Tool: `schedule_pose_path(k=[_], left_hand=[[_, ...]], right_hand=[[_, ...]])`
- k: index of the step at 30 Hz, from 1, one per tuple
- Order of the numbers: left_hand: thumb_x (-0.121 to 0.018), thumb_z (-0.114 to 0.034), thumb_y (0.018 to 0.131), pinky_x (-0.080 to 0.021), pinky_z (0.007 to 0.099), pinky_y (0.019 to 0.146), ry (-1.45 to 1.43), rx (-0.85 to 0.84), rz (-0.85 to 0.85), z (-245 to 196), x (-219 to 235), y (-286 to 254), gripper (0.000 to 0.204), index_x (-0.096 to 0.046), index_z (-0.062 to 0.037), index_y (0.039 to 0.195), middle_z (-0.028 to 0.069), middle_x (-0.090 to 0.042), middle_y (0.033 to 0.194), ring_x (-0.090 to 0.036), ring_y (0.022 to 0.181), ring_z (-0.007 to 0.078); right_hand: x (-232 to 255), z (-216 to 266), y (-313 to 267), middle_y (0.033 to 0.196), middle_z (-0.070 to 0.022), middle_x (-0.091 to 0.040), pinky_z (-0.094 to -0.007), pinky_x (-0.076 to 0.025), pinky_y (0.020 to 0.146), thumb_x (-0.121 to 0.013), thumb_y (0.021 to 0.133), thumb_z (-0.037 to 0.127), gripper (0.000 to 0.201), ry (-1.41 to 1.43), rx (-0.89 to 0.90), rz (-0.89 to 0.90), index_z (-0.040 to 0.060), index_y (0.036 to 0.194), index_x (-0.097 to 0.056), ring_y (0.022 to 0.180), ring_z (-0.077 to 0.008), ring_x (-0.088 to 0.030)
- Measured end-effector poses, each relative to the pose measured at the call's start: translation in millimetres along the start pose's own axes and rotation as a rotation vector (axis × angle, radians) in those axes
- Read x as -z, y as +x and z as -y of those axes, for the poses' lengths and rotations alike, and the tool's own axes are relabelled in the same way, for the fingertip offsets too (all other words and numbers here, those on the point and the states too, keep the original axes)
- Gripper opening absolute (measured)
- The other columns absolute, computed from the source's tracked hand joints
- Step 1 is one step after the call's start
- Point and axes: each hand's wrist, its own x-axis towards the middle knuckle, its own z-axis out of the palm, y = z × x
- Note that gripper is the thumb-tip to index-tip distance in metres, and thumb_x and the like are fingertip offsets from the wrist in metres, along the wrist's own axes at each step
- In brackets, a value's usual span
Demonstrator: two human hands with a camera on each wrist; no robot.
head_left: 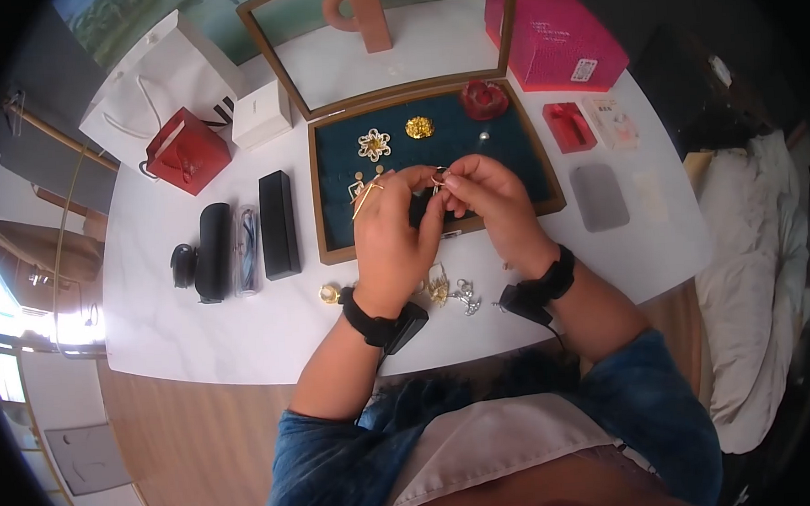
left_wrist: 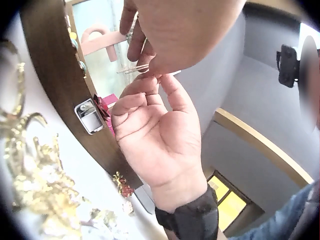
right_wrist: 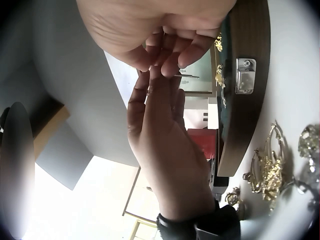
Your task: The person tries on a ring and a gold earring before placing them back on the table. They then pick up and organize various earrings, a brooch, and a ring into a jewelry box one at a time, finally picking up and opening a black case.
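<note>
Both hands meet over the front of an open wooden jewelry case (head_left: 548, 186). My left hand (head_left: 390, 231) pinches a small, thin gold-toned jewelry piece (head_left: 437, 181) between thumb and fingertips. From the other side my right hand (head_left: 497, 207) pinches the same piece, fingertips against fingertips. Thin gold bars (head_left: 365, 198) stand out at the left hand's other fingers; in the left wrist view a thin ribbed bar (left_wrist: 134, 69) shows there. Fingers mostly hide the pinched piece. On the teal lining lie a flower brooch (head_left: 374, 145), a gold brooch (head_left: 419, 128) and a red flower (head_left: 484, 100).
Gold and silver jewelry (head_left: 465, 296) lies on the white table before the case, with a gold ring-like piece (head_left: 329, 294) leftward. Black cases (head_left: 277, 225), a red bag (head_left: 189, 152) and a white box (head_left: 261, 115) stand left; a pink box (head_left: 556, 42) and grey pad (head_left: 600, 198) right.
</note>
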Motion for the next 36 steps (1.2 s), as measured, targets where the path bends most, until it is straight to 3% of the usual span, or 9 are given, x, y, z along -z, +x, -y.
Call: schedule_pose_path(k=[3,6,8,14,23,32,36], left_hand=[[-0.079,-0.004,0.09,-0.056,0.0443,0.095,0.006,-0.017,0.029,-0.8,0.3,0.6,0.029,-0.07,-0.004,0.117,0.0104,-0.077,0.099,-0.073,0.091,0.0328],[-0.083,-0.004,0.089,-0.055,0.0371,0.091,-0.029,0.05,0.071,2.7,0.9,-2.5,0.035,-0.072,-0.0022,0.122,0.0115,-0.078,0.105,-0.075,0.099,0.0273],[-0.082,-0.006,0.09,-0.056,0.0376,0.09,-0.06,0.093,0.05,-1.0,1.5,-1.0,0.031,-0.073,-0.003,0.119,0.0112,-0.079,0.103,-0.075,0.096,0.0286],[-0.081,-0.006,0.093,-0.056,0.0338,0.089,-0.3,0.269,0.074,6.2,-1.6,-4.1,0.028,-0.075,-0.0003,0.12,0.0117,-0.079,0.105,-0.075,0.098,0.0233],[-0.081,-0.005,0.094,-0.055,0.0299,0.091,-0.387,0.299,0.093,8.7,0.9,-2.4,0.027,-0.074,-0.0002,0.12,0.0092,-0.075,0.106,-0.072,0.1,0.0184],[-0.083,-0.006,0.092,-0.055,0.0288,0.091,-0.456,0.34,0.119,10.5,0.3,-3.0,0.031,-0.073,-0.0012,0.12,0.008,-0.074,0.109,-0.071,0.102,0.0168],[-0.082,-0.003,0.093,-0.055,0.0274,0.089,-0.568,0.371,0.17,12.1,4.4,-2.4,0.03,-0.072,-0.0017,0.121,0.006,-0.073,0.11,-0.07,0.103,0.0135]], right_hand=[[0.7,-0.1,0.2,0.099,0.0005,-0.071,-0.0225,-0.048,0.078,-0.068,0.107,0.018,0.014,0.055,-0.024,-0.014,0.0061,0.115,-0.068,0.084,-0.0045,-0.06],[1.2,2.0,-0.5,0.098,0.0013,-0.071,-0.0222,-0.046,0.076,-0.067,0.107,0.019,0.014,0.063,-0.056,0.015,0.0065,0.113,-0.068,0.08,-0.0036,-0.055],[1.3,2.3,-1.1,0.1,0.0012,-0.071,-0.0216,-0.045,0.075,-0.067,0.107,0.02,0.014,0.048,-0.069,0.024,0.0068,0.111,-0.069,0.079,-0.0033,-0.053],[-3.2,5.8,-3.2,0.103,0.0011,-0.073,-0.0218,-0.044,0.074,-0.065,0.108,0.019,0.019,0.029,-0.061,0.045,0.0042,0.115,-0.073,0.079,-0.0034,-0.053],[-5.4,4.5,-3.8,0.096,0.0051,-0.059,-0.0212,-0.042,0.072,-0.06,0.112,0.023,0.03,-0.218,0.171,0.174,0.0052,0.13,-0.075,0.082,-0.0031,-0.051],[-5.1,10.3,-9.1,0.091,0.0044,-0.056,-0.0205,-0.04,0.07,-0.056,0.113,0.035,0.042,-0.105,0.02,0.219,0.0041,0.137,-0.07,0.079,-0.0032,-0.046],[-3.1,11.4,-9.4,0.085,0.0031,-0.059,-0.0196,-0.038,0.063,-0.054,0.113,0.04,0.048,-0.099,0.008,0.326,0.0039,0.143,-0.067,0.072,-0.0025,-0.045]])
